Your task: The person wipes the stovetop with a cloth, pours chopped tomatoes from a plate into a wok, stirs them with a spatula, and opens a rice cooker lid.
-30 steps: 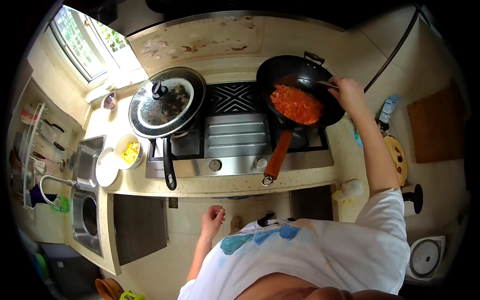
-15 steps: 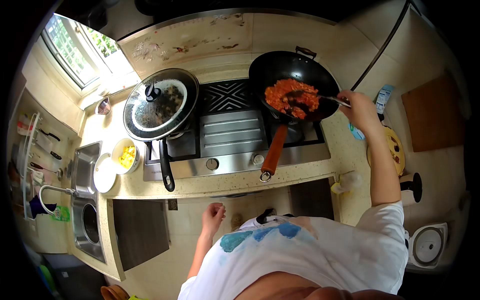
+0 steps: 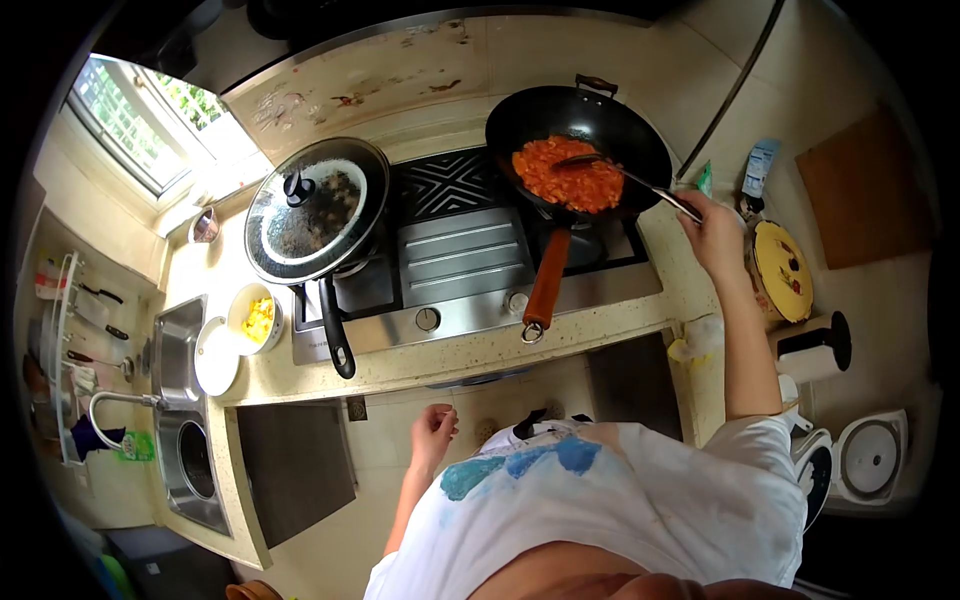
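Note:
My right hand [image 3: 712, 235] is closed round the handle of a cooking spatula [image 3: 655, 190]. The spatula's dark head rests on chopped red food, seemingly tomato [image 3: 570, 180], inside a black wok [image 3: 625, 130]. This wok sits on the right burner, its wooden handle [image 3: 547, 285] pointing toward me. My left hand [image 3: 433, 432] hangs in front of my waist, below the counter edge, with its fingers curled and nothing visible in them. On the left burner stands a frying pan [image 3: 335, 325] under a glass lid [image 3: 330, 200]; brownish food shows dimly through the glass.
Left of the stove [image 3: 460, 245] are a bowl of yellow pieces [image 3: 257, 318] and a white plate [image 3: 217, 365], beside the metal sink [image 3: 180, 350]. To the right stand a yellow-lidded pot [image 3: 783, 270] and a paper towel roll [image 3: 810, 355]. A wooden board [image 3: 865, 195] leans at the wall.
The spatula head has shifted up and left across the food, which now lies in a rounder heap. My right hand's grip stays. My left hand remains low, and the view has tilted slightly.

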`<state>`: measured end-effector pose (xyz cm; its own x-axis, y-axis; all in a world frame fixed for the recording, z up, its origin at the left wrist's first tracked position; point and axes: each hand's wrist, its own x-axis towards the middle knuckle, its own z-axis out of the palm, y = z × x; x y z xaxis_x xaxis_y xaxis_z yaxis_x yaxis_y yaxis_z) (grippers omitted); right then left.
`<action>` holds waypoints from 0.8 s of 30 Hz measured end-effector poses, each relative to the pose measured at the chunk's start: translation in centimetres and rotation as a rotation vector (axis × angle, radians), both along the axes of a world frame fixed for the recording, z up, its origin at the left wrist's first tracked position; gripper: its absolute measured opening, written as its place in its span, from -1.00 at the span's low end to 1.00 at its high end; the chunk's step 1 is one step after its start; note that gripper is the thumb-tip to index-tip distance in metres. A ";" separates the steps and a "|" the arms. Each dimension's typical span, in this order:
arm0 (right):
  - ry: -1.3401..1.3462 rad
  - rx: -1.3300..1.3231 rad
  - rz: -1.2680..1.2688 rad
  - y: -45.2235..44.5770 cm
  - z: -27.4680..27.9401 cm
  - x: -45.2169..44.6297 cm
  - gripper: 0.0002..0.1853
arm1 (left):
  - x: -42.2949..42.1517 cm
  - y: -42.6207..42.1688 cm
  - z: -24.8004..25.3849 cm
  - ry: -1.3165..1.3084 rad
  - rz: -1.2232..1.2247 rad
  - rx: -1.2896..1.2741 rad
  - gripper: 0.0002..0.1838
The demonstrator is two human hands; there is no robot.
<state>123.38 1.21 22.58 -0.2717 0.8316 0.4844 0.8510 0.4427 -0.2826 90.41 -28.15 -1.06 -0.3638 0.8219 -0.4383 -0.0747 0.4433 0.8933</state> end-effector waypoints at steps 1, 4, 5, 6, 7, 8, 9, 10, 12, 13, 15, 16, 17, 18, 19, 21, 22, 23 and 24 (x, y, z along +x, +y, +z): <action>-0.040 -0.004 -0.004 -0.1 -0.9 0.1 -0.71 | -0.2 -0.1 0.0 -0.008 -0.013 -0.003 -0.80; 0.121 -0.035 0.002 -0.4 -3.5 0.1 -0.65 | -0.7 0.1 1.2 -0.012 -0.085 -0.001 -0.80; 0.140 -0.103 -0.029 -1.3 -3.4 0.1 -0.63 | -0.8 0.4 1.0 -0.009 -0.147 -0.002 -0.80; 0.165 -0.170 -0.065 -2.6 -2.9 -0.3 -0.61 | -1.0 0.3 0.7 -0.030 -0.162 -0.008 -0.80; 0.091 -0.131 -0.102 -4.1 -2.6 -0.4 -0.60 | -1.3 0.5 0.4 -0.052 -0.180 -0.016 -0.80; 0.012 -0.099 -0.141 -5.7 -2.4 -0.5 -0.59 | -1.4 0.8 -0.1 -0.051 -0.254 -0.022 -0.80; 0.024 0.003 -0.155 -7.5 -2.2 -0.4 -0.61 | -1.4 1.1 -0.5 -0.060 -0.303 -0.040 -0.80; 0.027 0.104 -0.167 -9.5 -1.9 -0.4 -0.63 | -1.5 1.5 -1.0 -0.071 -0.350 -0.060 -0.80; 0.300 -0.089 -0.128 -13.9 -1.4 -0.3 -0.66 | -1.2 2.6 -2.1 -0.079 -0.483 -0.089 -0.81; 0.552 -0.320 -0.043 -16.3 -1.1 -0.4 -0.68 | -1.1 3.3 -2.5 -0.070 -0.558 -0.085 -0.81; 0.899 -0.624 0.120 -21.1 0.8 -0.6 -0.72 | -0.4 4.4 -2.5 -0.053 -0.699 -0.099 -0.81; 0.980 -0.704 0.194 -23.3 2.5 -0.6 -0.75 | 0.3 5.2 -2.1 -0.027 -0.759 -0.070 -0.81; 1.059 -0.674 0.288 -25.4 3.5 -0.6 -0.75 | 1.2 5.7 -2.0 -0.004 -0.818 -0.037 -0.80; 1.134 -0.636 0.388 -27.0 4.4 -0.3 -0.76 | 1.9 6.1 -2.4 0.002 -0.881 -0.050 -0.80; 1.129 -0.567 0.569 -28.2 5.1 0.2 -0.74 | 2.6 6.5 -3.3 -0.030 -0.915 -0.056 -0.79; 1.129 -0.454 0.708 -30.5 6.1 1.0 -0.71 | 5.3 6.8 -2.4 -0.013 -1.011 -0.021 -0.77; 1.160 -0.410 0.857 -31.9 6.3 1.4 -0.70 | 6.8 6.6 -1.9 0.002 -1.060 -0.020 -0.77; 1.171 -0.368 0.921 -33.3 6.2 1.8 -0.70 | 8.2 6.5 -1.5 -0.008 -1.089 -0.024 -0.78; 1.180 -0.327 0.987 -34.6 6.1 2.2 -0.69 | 9.6 6.2 -1.1 -0.017 -1.113 -0.027 -0.78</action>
<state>125.62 -33.40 28.69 -0.3627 0.6689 0.6489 -0.4870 0.4576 -0.7439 100.00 -21.91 -2.20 0.5768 0.6756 -0.4591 0.3646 0.2900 0.8848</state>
